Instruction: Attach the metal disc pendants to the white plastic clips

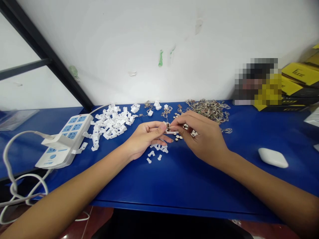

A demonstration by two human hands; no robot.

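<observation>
1. At centre frame, the person's left hand [147,136] clamps a small white holder [171,132] between thumb and fingers.
2. The right hand [203,134], just right of centre, pinches the same holder, thumb and forefinger together on it.
3. White tabs [159,157] lie just below the left hand; round cells [177,136] lie beneath the right.
4. Farther back, white plastic pieces [111,124] heap up left of centre, tangled wires [209,109] right.
5. Yellow-and-black boxes [297,74] stack at upper right.
</observation>
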